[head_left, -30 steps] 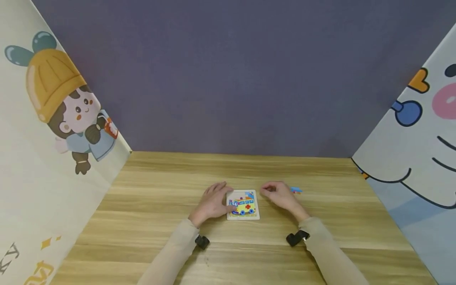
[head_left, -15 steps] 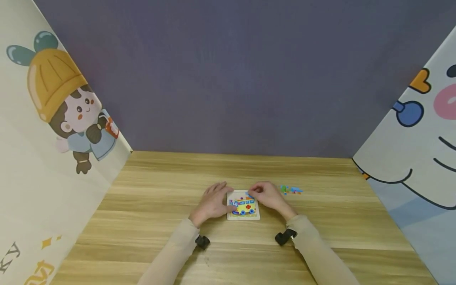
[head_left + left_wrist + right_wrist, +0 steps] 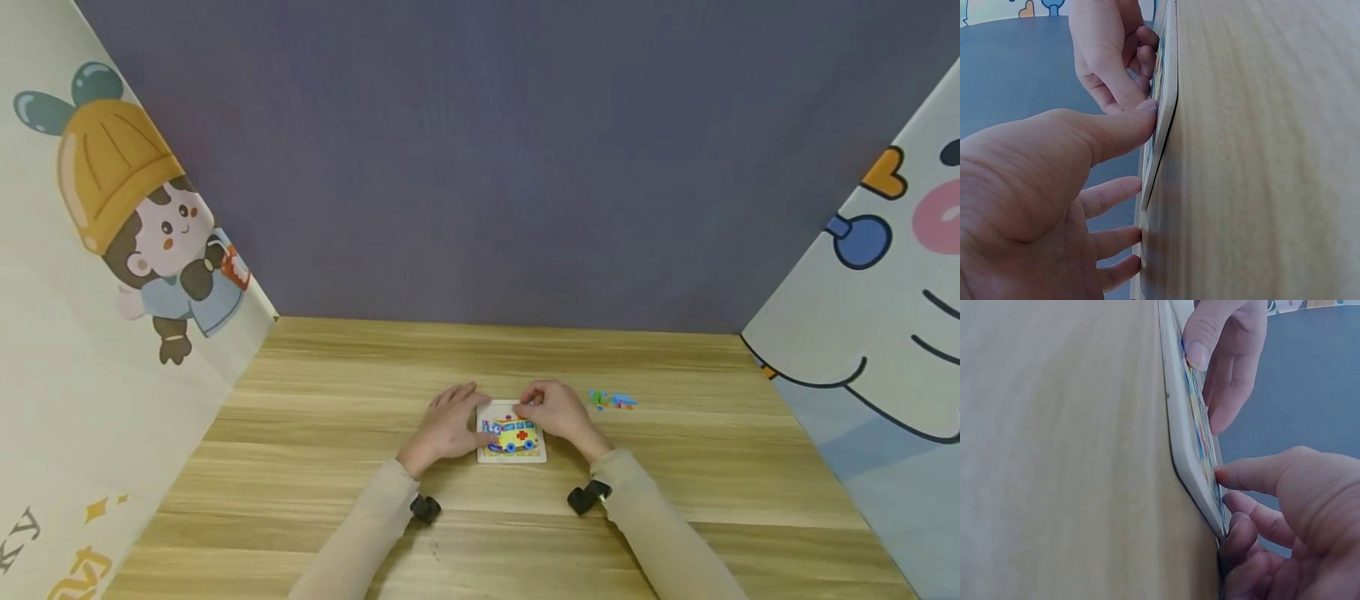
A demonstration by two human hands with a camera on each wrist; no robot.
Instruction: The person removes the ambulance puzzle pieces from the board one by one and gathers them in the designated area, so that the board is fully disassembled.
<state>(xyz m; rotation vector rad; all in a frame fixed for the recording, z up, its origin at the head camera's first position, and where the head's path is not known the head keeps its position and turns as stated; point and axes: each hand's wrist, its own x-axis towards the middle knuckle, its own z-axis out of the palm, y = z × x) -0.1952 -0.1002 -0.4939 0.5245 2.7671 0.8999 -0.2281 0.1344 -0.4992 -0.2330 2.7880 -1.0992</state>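
A square jigsaw puzzle (image 3: 517,435) with a white frame and a yellow ambulance picture lies flat on the table between the hands. At its left side, the left hand (image 3: 446,425) presses its thumb on the picture. The other left fingers are spread, the index at the far left corner; in the left wrist view their tips (image 3: 1130,185) reach the frame and tabletop. Over the far right corner, the right hand (image 3: 557,412) pinches with thumb and index finger, the thumb tip (image 3: 1222,475) low at the picture surface. What it pinches, seemingly a small puzzle piece, is mostly hidden by the fingers.
Several loose puzzle pieces (image 3: 621,401), blue, green and orange, lie on the wooden table (image 3: 360,508) right of the right hand. A dark wall (image 3: 480,167) stands behind the table, with cartoon-printed panels at both sides.
The right hand has moved left from beside the puzzle to over its far right corner, uncovering more loose pieces behind it. The left hand stays in place.
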